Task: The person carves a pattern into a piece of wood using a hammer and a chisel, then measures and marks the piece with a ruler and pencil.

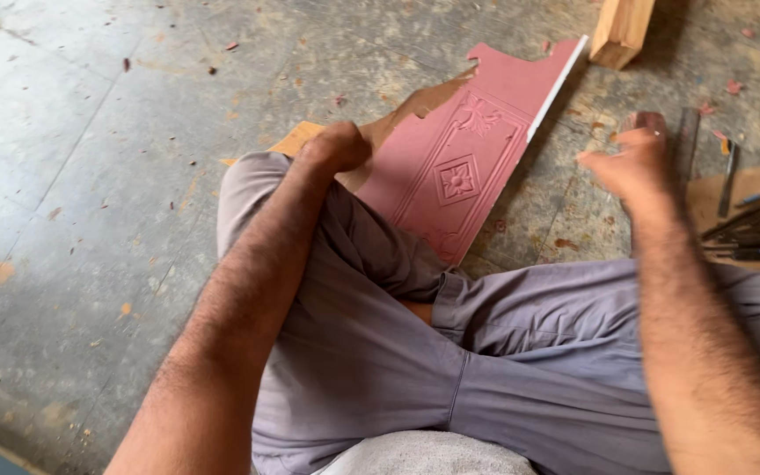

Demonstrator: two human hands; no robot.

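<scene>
Two bare hands | left hand [338,145] curled shut against near-left edge of carved pink panel [459,167] on floor | right hand [633,163] loosely open, blurred, holding nothing, right of panel | chisels [749,233] far right

Your arms are bare to above the elbow and hairy, with no sleeves, watch or gloves in view. Your left hand [338,145] and right hand [637,161] wear nothing; the right one is blurred. You wear loose grey-lilac trousers [485,352], creased, with a seam down the middle.
</scene>
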